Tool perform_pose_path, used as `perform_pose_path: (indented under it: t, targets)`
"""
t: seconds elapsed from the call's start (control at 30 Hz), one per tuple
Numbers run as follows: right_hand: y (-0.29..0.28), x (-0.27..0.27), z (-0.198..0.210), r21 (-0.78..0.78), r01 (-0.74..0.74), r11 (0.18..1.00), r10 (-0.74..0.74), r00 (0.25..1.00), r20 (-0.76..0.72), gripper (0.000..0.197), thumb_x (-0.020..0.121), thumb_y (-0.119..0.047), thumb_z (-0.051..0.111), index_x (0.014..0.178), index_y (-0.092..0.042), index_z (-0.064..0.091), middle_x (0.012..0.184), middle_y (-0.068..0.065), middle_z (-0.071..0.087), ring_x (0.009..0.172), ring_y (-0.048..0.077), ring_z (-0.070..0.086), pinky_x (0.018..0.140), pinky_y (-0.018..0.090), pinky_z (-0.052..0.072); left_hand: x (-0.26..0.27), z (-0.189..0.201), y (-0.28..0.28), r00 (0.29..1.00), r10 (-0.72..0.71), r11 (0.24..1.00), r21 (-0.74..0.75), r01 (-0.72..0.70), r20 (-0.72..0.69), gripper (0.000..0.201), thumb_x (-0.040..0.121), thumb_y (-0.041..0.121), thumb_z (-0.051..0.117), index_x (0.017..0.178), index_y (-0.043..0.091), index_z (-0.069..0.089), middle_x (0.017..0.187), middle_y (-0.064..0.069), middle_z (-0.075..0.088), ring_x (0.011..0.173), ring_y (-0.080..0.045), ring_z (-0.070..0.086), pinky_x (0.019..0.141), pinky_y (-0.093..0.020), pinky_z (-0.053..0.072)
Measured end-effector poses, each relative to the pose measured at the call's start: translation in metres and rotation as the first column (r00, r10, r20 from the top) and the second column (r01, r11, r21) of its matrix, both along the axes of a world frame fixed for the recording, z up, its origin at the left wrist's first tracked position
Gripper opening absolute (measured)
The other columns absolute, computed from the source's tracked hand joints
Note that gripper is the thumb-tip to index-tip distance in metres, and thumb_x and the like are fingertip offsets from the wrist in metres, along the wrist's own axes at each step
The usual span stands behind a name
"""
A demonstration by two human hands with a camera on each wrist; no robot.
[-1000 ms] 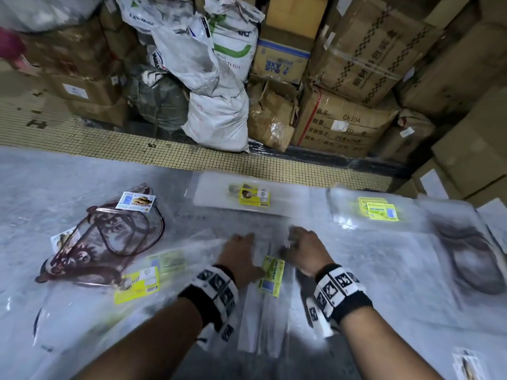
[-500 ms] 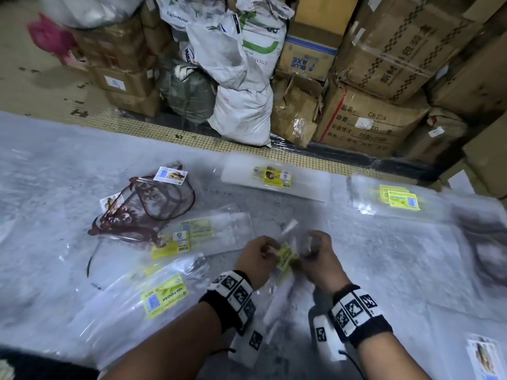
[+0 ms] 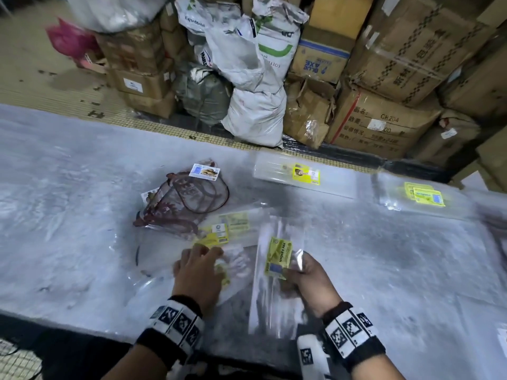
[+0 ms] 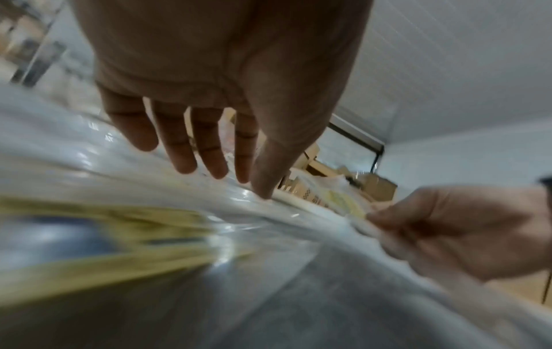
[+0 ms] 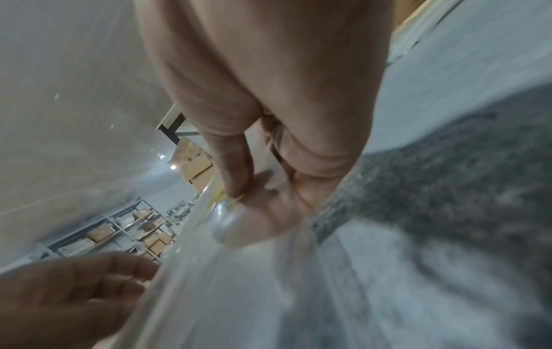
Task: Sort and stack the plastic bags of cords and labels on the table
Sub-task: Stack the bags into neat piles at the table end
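My right hand (image 3: 295,270) pinches a long clear bag with a yellow label (image 3: 278,257) between thumb and fingers, lifted a little off the table; the pinch shows in the right wrist view (image 5: 239,200). My left hand (image 3: 201,259) reaches over another clear bag with a yellow label (image 3: 236,272) lying flat, fingers straight and spread, as the left wrist view (image 4: 209,160) shows. A bag of dark red cord (image 3: 183,204) lies to the left. Two more labelled bags (image 3: 304,175) (image 3: 424,194) lie along the far edge.
The grey table (image 3: 68,215) is covered in plastic film. Behind it stand cardboard boxes (image 3: 384,122) and white sacks (image 3: 255,113). Labelled flat bags (image 3: 227,229) overlap beside the cord bag. A card (image 3: 503,338) lies at the right edge.
Both hands held the yellow-labelled bag together; now only the right hand holds it, raised, while the left has let go and moved left over another bag. The view has shifted left.
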State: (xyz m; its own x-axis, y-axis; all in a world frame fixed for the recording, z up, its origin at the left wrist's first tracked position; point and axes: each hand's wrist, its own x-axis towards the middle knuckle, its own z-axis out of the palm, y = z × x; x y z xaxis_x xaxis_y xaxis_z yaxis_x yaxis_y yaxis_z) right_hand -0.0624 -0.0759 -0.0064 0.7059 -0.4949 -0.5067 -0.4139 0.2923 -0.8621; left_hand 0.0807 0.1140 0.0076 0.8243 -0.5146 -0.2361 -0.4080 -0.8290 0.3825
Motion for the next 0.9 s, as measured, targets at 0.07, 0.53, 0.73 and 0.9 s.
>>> perform_pose_path:
  t: [0.07, 0.53, 0.73, 0.9]
  targets:
    - [0.014, 0.0, 0.001, 0.027, 0.028, 0.999, -0.028, 1.0, -0.011, 0.027, 0.094, 0.01, 0.053, 0.116, -0.006, 0.057, 0.093, 0.011, 0.076, 0.064, 0.025, 0.068, 0.057, 0.037, 0.056, 0.006, -0.006, 0.022, 0.997, -0.03, 0.999, 0.043, 0.033, -0.07, 0.053, 0.081, 0.041, 0.064, 0.131, 0.042, 0.046, 0.13, 0.005, 0.039, 0.122, -0.023, 0.033, 0.102, -0.038, 0.03]
    - [0.081, -0.004, -0.008, 0.094, 0.372, 0.924, -0.372, 0.928, -0.018, 0.023, 0.093, 0.017, 0.046, 0.102, -0.004, 0.045, 0.101, 0.029, 0.062, 0.053, 0.025, 0.056, 0.047, 0.027, 0.042, 0.027, -0.016, 0.035, 0.88, -0.097, 0.866, -0.476, -0.156, -0.464, 0.028, 0.062, 0.037, 0.074, 0.079, 0.027, 0.054, 0.071, 0.009, 0.059, 0.07, -0.019, 0.058, 0.07, -0.04, 0.049]
    - [0.109, 0.014, 0.005, 0.169, 0.362, 0.917, -0.386, 0.912, 0.138, 0.031, 0.09, 0.014, 0.048, 0.103, -0.011, 0.062, 0.104, 0.014, 0.072, 0.069, 0.028, 0.066, 0.055, 0.031, 0.048, 0.018, -0.009, 0.033, 0.863, -0.219, 0.821, -0.564, -0.09, -0.456, 0.057, 0.073, 0.04, 0.071, 0.124, 0.021, 0.057, 0.118, 0.009, 0.06, 0.111, -0.009, 0.054, 0.089, -0.021, 0.037]
    - [0.125, 0.028, 0.012, 0.279, 0.267, 0.922, -0.316, 0.937, 0.147, 0.034, 0.108, -0.034, 0.038, 0.122, -0.017, 0.063, 0.118, 0.011, 0.071, 0.096, 0.021, 0.071, 0.072, 0.037, 0.057, 0.0, -0.018, 0.022, 0.883, -0.118, 0.817, -0.55, -0.174, -0.455, 0.059, 0.078, 0.04, 0.066, 0.129, 0.02, 0.043, 0.121, 0.001, 0.056, 0.112, -0.02, 0.055, 0.094, -0.031, 0.042]
